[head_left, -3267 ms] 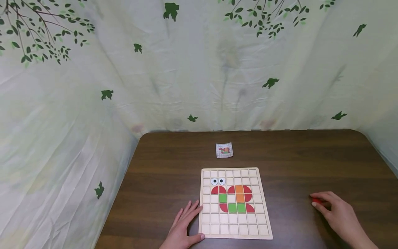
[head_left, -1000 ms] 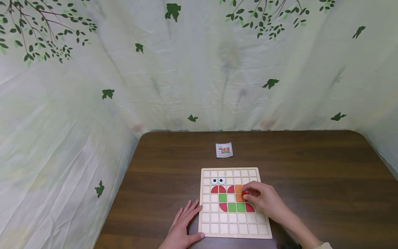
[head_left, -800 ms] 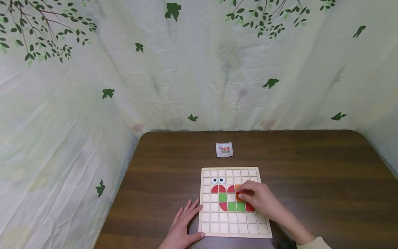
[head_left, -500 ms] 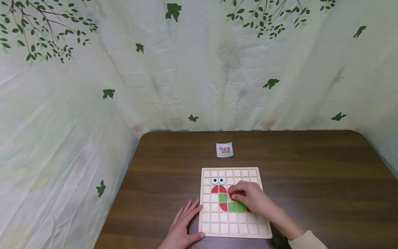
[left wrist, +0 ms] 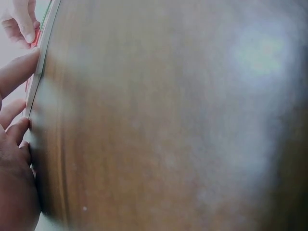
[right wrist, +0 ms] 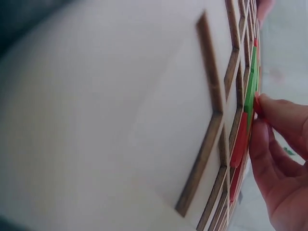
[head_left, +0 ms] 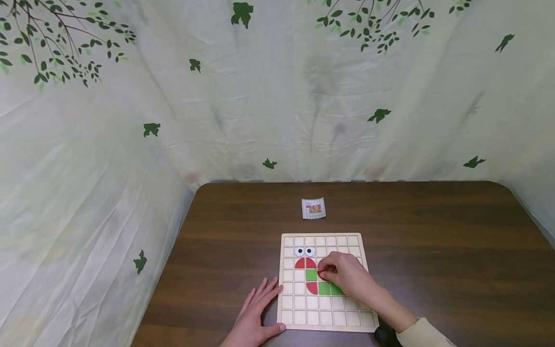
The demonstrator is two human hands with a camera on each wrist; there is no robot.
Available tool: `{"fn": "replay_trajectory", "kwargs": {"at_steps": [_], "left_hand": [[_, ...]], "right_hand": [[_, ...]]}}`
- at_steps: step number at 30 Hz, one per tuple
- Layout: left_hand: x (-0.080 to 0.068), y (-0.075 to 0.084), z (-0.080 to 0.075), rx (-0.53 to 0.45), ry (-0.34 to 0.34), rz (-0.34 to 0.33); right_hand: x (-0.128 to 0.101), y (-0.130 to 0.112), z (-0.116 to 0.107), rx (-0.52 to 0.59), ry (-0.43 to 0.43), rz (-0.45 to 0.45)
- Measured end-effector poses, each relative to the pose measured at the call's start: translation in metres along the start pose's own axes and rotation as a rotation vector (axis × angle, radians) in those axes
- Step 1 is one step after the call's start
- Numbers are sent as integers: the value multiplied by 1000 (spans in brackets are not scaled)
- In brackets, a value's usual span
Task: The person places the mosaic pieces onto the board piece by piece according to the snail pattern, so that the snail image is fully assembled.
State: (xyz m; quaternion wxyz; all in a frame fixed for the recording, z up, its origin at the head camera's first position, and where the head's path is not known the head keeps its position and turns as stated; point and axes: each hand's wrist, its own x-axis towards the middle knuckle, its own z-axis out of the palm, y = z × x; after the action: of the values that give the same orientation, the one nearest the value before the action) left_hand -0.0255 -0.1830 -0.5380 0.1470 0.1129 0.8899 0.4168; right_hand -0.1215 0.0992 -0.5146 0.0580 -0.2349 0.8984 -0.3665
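Right hand: my right hand (head_left: 347,279) is over the middle of the wooden board (head_left: 327,315), thumb and fingertips pinched on a small red piece (head_left: 322,274); the right wrist view shows my fingertips (right wrist: 274,113) meeting at that red piece against the grid.
Red piece: low over the board's middle cells, just right of the upper green square (head_left: 310,274) and at about 10 o'clock from my knuckles. Whether it sits flat in a cell I cannot tell.
Left hand: my left hand (head_left: 256,315) lies flat on the table (head_left: 433,231), fingers straight and spread, holding nothing. The fingertips touch the board's left edge and the thumb lies along its near left corner. In the left wrist view my fingers (left wrist: 17,77) press against the board's thin side.
Board: flat on the table in front of me, a grid of square cells. Two round eyes (head_left: 304,251) sit near its 12 o'clock edge, a red half-round shape (head_left: 305,263) below them, another red piece (head_left: 312,288) and green squares (head_left: 328,288) lower down, partly under my right hand.
Card: a small pattern card (head_left: 313,208) lies at 12 o'clock from the board, apart from it.
Backdrop: a pale cloth with green leaves (head_left: 269,96) hangs behind and left of the table.
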Motion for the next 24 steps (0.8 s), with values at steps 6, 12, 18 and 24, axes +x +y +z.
{"fn": "replay_trajectory", "kwargs": {"at_steps": [6,12,18,24], "left_hand": [[0,-1,0,-7,-5,-11],[0,-3,0,-7,-6,-13],[0,-2,0,-12,-10,-14],[0,-3,0,7,1,16]], "right_hand": [[0,0,1,-35,23,10],[0,-2,2,-10,25,48],[1,-1,4,8,29,50],[1,2,3,27,38,74]]}}
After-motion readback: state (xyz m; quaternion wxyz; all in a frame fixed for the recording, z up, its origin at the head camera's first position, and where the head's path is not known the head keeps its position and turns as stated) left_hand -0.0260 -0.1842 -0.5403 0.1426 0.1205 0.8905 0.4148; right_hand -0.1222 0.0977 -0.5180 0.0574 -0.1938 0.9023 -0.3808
